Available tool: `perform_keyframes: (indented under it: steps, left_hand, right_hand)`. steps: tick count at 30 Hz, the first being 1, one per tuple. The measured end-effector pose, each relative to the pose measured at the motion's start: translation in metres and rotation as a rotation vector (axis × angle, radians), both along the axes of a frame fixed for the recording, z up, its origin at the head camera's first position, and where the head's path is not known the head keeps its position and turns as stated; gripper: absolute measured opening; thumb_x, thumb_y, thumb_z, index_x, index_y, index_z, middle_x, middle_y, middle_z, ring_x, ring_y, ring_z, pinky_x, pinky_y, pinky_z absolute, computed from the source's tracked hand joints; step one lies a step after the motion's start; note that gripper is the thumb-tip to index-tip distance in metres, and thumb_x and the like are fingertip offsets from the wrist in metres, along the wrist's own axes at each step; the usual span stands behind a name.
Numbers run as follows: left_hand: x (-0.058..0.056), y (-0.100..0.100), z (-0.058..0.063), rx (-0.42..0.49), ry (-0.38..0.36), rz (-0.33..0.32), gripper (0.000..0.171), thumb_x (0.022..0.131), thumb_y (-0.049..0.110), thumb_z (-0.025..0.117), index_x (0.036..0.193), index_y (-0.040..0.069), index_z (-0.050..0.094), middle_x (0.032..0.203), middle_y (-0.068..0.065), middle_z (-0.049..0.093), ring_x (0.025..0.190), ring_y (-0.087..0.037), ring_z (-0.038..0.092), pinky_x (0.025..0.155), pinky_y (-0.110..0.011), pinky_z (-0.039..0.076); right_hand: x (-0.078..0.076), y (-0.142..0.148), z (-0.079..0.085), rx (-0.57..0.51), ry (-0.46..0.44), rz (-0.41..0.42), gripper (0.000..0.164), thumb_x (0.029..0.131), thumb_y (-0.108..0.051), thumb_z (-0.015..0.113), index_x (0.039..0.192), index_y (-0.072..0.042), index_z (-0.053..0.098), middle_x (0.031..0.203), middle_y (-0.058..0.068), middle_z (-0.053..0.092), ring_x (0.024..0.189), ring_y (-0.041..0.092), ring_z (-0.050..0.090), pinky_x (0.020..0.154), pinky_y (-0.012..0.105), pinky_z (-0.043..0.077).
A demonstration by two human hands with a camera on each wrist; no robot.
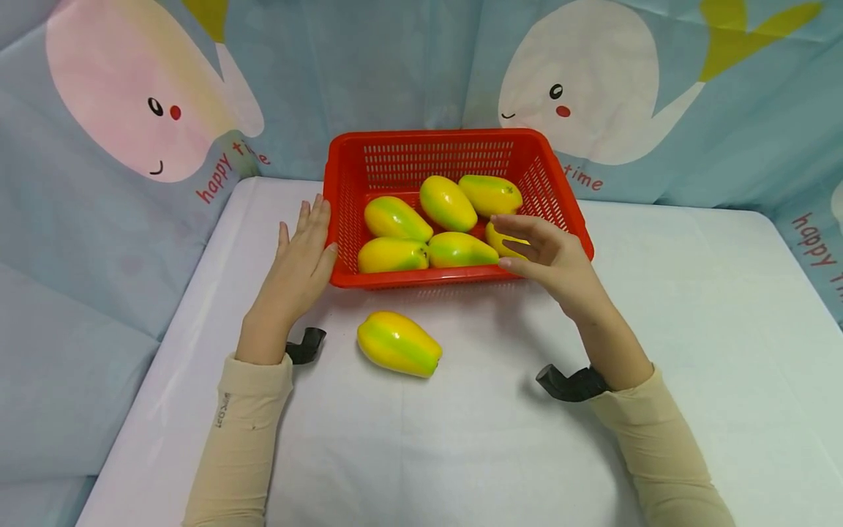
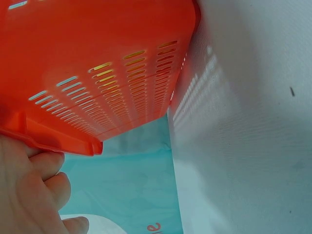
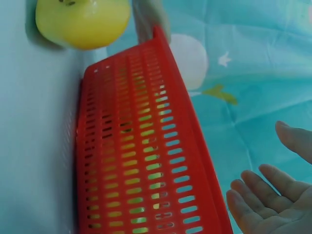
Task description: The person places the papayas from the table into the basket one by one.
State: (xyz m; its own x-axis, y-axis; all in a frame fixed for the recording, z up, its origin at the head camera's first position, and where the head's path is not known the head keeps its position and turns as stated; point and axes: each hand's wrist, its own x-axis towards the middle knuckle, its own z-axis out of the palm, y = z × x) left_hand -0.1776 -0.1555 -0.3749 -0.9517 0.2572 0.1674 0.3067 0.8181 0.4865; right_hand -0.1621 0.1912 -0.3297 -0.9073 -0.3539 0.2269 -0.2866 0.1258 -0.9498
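A red plastic basket (image 1: 454,278) with slotted walls stands on the table and holds several yellow-green papayas (image 1: 448,203). My left hand (image 1: 299,267) lies along the basket's left rim, fingers extended; in the left wrist view those fingers (image 2: 51,183) are right at the rim. Above the front right corner hovers my right hand (image 1: 553,267), its fingers and thumb spread apart with nothing between them. It partly hides one papaya (image 1: 502,238) inside. Another papaya (image 1: 399,344) lies on the table in front of the basket, between my forearms.
The table (image 1: 408,454) has a white cloth over it. A light blue curtain (image 1: 402,66) with whale prints hangs right behind the basket and down the left side. Black curved pieces (image 1: 571,383) stick out at both wrists.
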Motion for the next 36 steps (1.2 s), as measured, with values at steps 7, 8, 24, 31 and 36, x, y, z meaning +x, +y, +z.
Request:
perform_keyframes:
  steps: [7, 8, 24, 31, 36]
  left_hand:
    - [-0.001, 0.0, 0.001, -0.001, 0.009, -0.002, 0.062, 0.1, 0.028, 0.031, 0.152, 0.009, 0.004, 0.158, -0.004, 0.001, 0.144, -0.02, -0.006, 0.111, -0.053, -0.006]
    - [-0.001, 0.0, 0.001, 0.0, 0.007, -0.002, 0.062, 0.1, 0.028, 0.032, 0.152, 0.009, 0.004, 0.158, -0.004, 0.002, 0.144, -0.02, -0.006, 0.111, -0.053, -0.007]
    - [-0.003, -0.001, 0.003, 0.007, 0.01, -0.006, 0.061, 0.1, 0.028, 0.03, 0.152, 0.008, 0.005, 0.158, -0.004, 0.002, 0.144, -0.021, -0.005, 0.112, -0.052, -0.007]
    - [-0.002, 0.0, 0.002, 0.006, -0.001, -0.003, 0.061, 0.1, 0.027, 0.031, 0.152, 0.008, 0.004, 0.158, -0.005, 0.002, 0.144, -0.021, -0.005, 0.111, -0.052, -0.007]
    - [-0.002, 0.001, 0.001, 0.007, 0.001, -0.008, 0.061, 0.1, 0.026, 0.032, 0.152, 0.007, 0.005, 0.158, -0.006, 0.003, 0.144, -0.021, -0.005, 0.111, -0.053, -0.007]
  right_hand:
    - [0.006, -0.006, -0.001, 0.016, 0.002, 0.055, 0.046, 0.085, 0.0, 0.066, 0.128, 0.004, 0.053, 0.129, 0.012, 0.055, 0.12, 0.031, 0.051, 0.099, 0.036, 0.042]
    - [0.007, -0.007, -0.001, 0.026, -0.001, 0.062, 0.046, 0.085, 0.0, 0.067, 0.128, 0.005, 0.052, 0.13, 0.015, 0.054, 0.121, 0.033, 0.05, 0.099, 0.036, 0.042]
    - [0.029, -0.035, -0.006, 0.111, 0.065, 0.272, 0.051, 0.082, -0.001, 0.071, 0.129, 0.003, 0.053, 0.131, 0.014, 0.055, 0.124, 0.021, 0.047, 0.104, 0.035, 0.037]
    - [0.035, -0.05, -0.02, 0.183, 0.081, 0.37, 0.053, 0.08, -0.002, 0.073, 0.13, -0.001, 0.054, 0.13, 0.01, 0.056, 0.12, 0.023, 0.05, 0.101, 0.034, 0.041]
    - [0.038, -0.057, -0.03, 0.239, 0.079, 0.407, 0.052, 0.081, -0.006, 0.073, 0.129, 0.0, 0.055, 0.129, 0.011, 0.057, 0.119, 0.02, 0.051, 0.099, 0.033, 0.043]
